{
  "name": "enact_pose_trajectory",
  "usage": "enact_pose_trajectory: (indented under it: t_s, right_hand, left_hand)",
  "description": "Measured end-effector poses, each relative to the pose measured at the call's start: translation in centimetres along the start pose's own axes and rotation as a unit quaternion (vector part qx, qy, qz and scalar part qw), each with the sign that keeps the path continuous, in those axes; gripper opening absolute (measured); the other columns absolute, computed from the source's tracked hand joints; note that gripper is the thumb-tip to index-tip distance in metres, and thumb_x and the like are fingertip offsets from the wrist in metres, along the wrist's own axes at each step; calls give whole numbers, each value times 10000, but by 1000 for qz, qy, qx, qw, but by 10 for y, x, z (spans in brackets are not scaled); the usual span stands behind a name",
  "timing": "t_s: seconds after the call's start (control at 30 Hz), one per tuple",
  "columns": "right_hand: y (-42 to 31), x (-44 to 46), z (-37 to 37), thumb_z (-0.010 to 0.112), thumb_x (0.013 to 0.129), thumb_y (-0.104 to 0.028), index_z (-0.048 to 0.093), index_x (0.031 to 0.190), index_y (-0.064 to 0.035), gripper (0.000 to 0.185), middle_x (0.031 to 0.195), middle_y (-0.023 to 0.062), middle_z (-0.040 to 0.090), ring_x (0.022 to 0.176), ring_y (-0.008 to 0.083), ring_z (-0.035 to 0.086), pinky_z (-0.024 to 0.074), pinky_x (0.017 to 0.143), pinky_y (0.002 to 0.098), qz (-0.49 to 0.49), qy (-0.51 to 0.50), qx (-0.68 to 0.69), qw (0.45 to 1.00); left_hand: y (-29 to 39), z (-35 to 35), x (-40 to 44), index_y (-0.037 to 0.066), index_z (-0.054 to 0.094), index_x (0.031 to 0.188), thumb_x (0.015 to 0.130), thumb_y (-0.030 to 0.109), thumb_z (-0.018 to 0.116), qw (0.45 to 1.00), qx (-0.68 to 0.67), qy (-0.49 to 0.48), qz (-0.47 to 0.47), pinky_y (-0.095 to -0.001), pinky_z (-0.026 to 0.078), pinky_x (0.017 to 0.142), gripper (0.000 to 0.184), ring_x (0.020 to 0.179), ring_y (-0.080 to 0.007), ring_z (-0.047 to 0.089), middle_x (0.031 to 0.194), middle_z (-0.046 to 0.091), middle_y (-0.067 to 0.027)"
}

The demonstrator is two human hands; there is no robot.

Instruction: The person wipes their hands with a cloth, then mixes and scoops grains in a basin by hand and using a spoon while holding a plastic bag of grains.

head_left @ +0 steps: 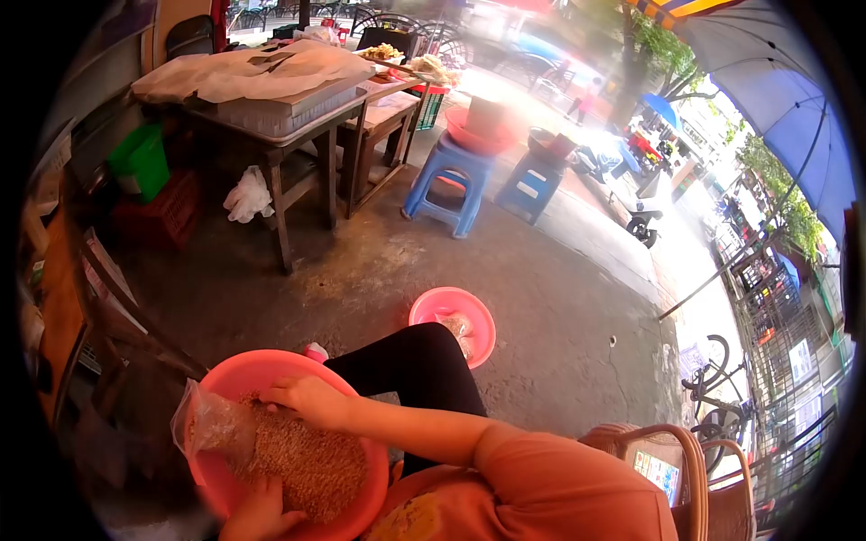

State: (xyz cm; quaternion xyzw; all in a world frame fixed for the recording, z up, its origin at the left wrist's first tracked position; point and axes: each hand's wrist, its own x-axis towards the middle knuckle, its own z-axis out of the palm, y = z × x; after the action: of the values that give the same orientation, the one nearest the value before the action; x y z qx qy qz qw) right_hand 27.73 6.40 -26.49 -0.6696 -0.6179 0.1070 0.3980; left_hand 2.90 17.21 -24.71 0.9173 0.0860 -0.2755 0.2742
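A pink basin (368, 482) rests by my lap, holding a layer of small brown grains (311, 464). Over its far-left rim lies a clear plastic bag (219, 424), partly inside the basin. My right hand (311, 399) reaches in from the right, its fingers curled together at the grains beside the bag; what they pinch, if anything, is too small to see. Low in the basin, my left hand (259, 514) lies at the grains, thumb and fingers apart.
Another pink basin (487, 329) with a bagged item stands on the floor beyond my knee. Blue stools (448, 180) bear containers. A wooden table (280, 135) carries a covered tray. A wicker chair (695, 478) is at right, a green bucket (140, 162) at left.
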Motion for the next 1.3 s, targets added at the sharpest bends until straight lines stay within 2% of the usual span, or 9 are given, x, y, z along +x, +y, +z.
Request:
enact_pose_trajectory:
  t_s: [0.13, 0.23, 0.53, 0.63, 0.83, 0.97, 1.03, 1.17, 1.3]
  right_hand:
    - [13, 6, 7, 569, 958, -267, 668, 992, -24, 264, 847, 196, 644, 789, 371, 626, 492, 725, 459, 50, -4, 36, 998]
    - [-5, 15, -14, 520, 981, -369, 659, 916, 6, 405, 756, 240, 630, 738, 392, 623, 489, 709, 484, 155, -133, -28, 978]
    - [10, 15, -2, 499, 983, -411, 645, 930, 29, 466, 714, 238, 626, 675, 397, 624, 493, 708, 478, 80, -154, 57, 983]
    - [4, 18, -13, 500, 990, -411, 653, 970, 18, 456, 706, 184, 637, 629, 310, 644, 504, 679, 430, 171, -246, 122, 946]
    - [-22, 7, -31, 515, 1010, -355, 659, 994, 8, 391, 710, 108, 612, 586, 177, 628, 504, 647, 349, 193, -209, 310, 907]
    - [-44, -15, -30, 618, 960, -246, 670, 1012, -11, 247, 837, 161, 671, 711, 250, 665, 523, 682, 355, 10, -54, 192, 980]
    - [-49, -8, -47, 651, 918, -152, 666, 1068, 2, 216, 925, 176, 690, 842, 306, 676, 532, 718, 372, -35, -70, 237, 968]
    - [-36, 6, -67, 643, 900, -104, 668, 1048, 8, 187, 960, 180, 682, 841, 350, 666, 530, 720, 398, 12, -21, 22, 999]
    - [-37, -4, -70, 606, 907, -138, 664, 989, -6, 165, 858, 173, 662, 766, 379, 644, 520, 671, 426, 73, -147, -118, 979]
  left_hand:
    - [16, -12, 2, -121, 410, 1273, 744, 380, 786, 996, -52, 1, -69, -452, 450, 974, 821, 1139, -455, 551, 1224, 524, -344]
    - [26, -14, 9, -108, 420, 1262, 706, 287, 824, 979, -150, 42, -131, -442, 466, 958, 793, 1124, -435, 574, 1198, 555, -327]
    - [17, 4, 19, -65, 435, 1267, 630, 154, 854, 957, -221, 142, -121, -431, 468, 966, 793, 1131, -407, 583, 1209, 570, -290]
    - [30, -6, 21, -54, 417, 1298, 656, 131, 830, 953, -238, 145, -121, -433, 461, 975, 786, 1166, -398, 564, 1248, 562, -272]
    - [38, -10, 28, -20, 381, 1373, 719, 34, 743, 901, -364, 237, 12, -384, 431, 1005, 749, 1198, -328, 549, 1266, 566, -188]
    - [27, -13, 22, -13, 352, 1418, 735, 17, 704, 902, -378, 207, -5, -354, 406, 1036, 768, 1229, -296, 528, 1314, 534, -176]
    - [31, -27, 17, -17, 318, 1451, 744, 52, 710, 912, -381, 144, -50, -343, 397, 1050, 812, 1256, -301, 506, 1366, 496, -209]
    - [34, -20, 12, -44, 342, 1412, 748, 161, 762, 936, -301, 175, -60, -385, 403, 1049, 812, 1262, -393, 490, 1350, 484, -298]
    - [30, -13, 15, -60, 246, 1466, 754, 184, 779, 937, -292, 185, -59, -387, 368, 1086, 922, 1330, -375, 429, 1430, 411, -291]
